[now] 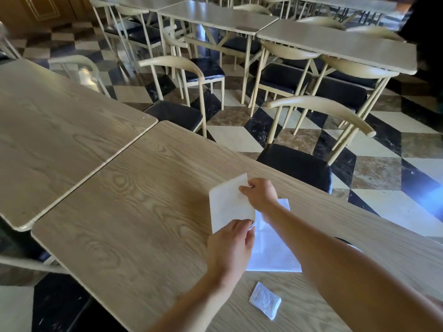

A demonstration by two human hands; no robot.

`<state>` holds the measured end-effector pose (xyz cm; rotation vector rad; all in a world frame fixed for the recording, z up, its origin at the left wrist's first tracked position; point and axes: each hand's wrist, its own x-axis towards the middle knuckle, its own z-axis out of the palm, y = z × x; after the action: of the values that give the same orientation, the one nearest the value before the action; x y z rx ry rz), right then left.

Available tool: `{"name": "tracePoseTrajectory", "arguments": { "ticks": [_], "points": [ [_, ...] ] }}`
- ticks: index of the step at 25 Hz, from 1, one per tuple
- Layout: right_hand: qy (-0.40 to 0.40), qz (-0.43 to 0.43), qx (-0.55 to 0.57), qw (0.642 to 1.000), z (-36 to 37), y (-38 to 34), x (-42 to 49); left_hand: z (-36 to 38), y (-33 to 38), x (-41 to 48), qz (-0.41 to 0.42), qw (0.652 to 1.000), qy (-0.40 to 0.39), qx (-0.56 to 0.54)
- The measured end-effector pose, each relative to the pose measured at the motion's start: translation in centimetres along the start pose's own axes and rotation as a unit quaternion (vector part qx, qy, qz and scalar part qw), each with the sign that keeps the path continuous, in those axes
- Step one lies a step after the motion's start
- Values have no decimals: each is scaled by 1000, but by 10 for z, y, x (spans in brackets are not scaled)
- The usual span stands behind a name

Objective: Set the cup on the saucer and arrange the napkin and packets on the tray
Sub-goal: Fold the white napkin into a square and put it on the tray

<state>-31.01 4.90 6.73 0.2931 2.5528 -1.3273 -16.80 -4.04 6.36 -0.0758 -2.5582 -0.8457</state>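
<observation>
The table showed matt wood grain; the napkin looked like soft, matt paper (floor at two o'clock: glossy stone).

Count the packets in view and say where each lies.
1. The packet lies on the table, nearer the camera than the white tray and apart from it. Others may hide beneath the napkin.

Both forearms extend forward. The left hand, nearer, pinches the napkin at its near edge; the right hand, farther, pinches its right edge.
</observation>
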Motion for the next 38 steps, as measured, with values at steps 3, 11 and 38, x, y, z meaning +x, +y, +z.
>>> {"name": "tracePoseTrajectory", "arguments": {
  "ticks": [3, 11, 38],
  "points": [
    [21, 22, 2, 1000, -21, 26, 4, 17, 16, -4, 30, 999, -13, -3],
    [54, 24, -108, 992, -64, 86, 12, 64, 38, -27, 83, 984, -147, 52],
    [25, -181, -366, 912, -28, 181, -101, 53, -70, -80, 16, 953, -261, 155]
  ]
}}
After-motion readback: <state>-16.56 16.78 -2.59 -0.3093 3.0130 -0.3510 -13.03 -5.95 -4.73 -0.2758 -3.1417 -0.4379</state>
